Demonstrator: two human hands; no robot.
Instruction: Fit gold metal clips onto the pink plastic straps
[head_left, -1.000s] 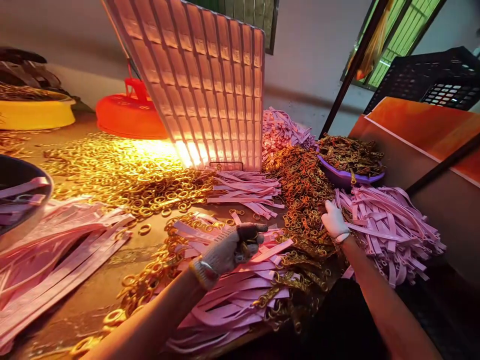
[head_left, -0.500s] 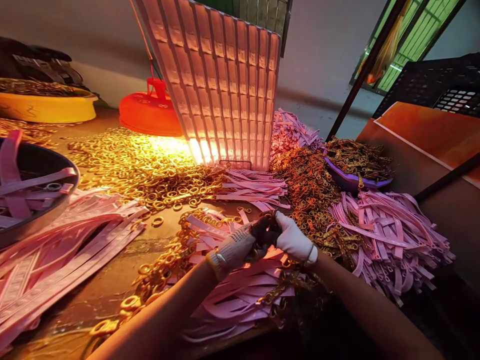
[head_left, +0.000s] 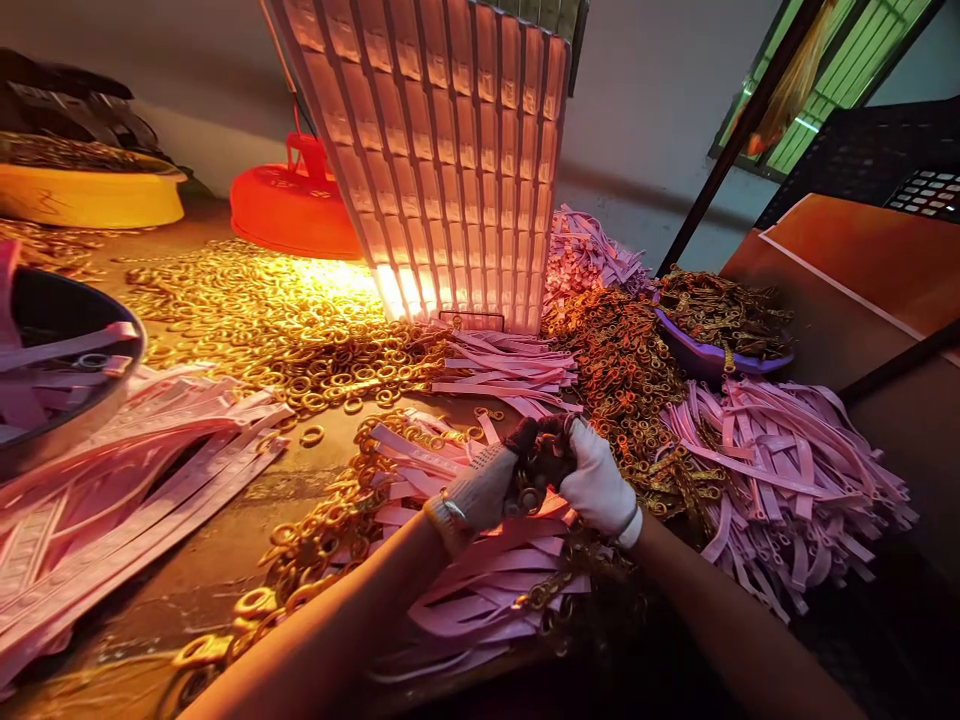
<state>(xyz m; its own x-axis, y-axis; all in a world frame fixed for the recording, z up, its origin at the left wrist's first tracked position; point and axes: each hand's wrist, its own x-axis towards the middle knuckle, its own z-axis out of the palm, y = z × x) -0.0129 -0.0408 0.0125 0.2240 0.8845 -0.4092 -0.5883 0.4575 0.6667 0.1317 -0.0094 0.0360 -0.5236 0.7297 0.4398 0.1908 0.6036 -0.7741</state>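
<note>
My left hand (head_left: 484,485), in a pale glove with dark fingertips, is closed, and a small dull metal ring (head_left: 529,498) shows at its fingers. Facing it, my right hand (head_left: 600,480) wears a white glove with the same dark tips. Its fingers are pinched together close to the left ones; whatever they grip is hidden in shadow. Beneath both hands lies a heap of pink straps (head_left: 480,580). Gold ring-ended metal pieces (head_left: 330,530) lie along the left side of that heap.
A red lamp (head_left: 292,210) lights a spread of gold rings (head_left: 247,310). Behind it leans a ribbed panel (head_left: 457,170). Left are a yellow basin (head_left: 90,195), a dark-rimmed bowl (head_left: 139,345) and long pink straps (head_left: 150,500). Right are a purple tray (head_left: 690,350) and more pink straps (head_left: 787,480).
Both hands stay close together and have shifted slightly right. The fingers have turned a little, and the metal ring shows more clearly below them. The camera view has tilted slightly.
</note>
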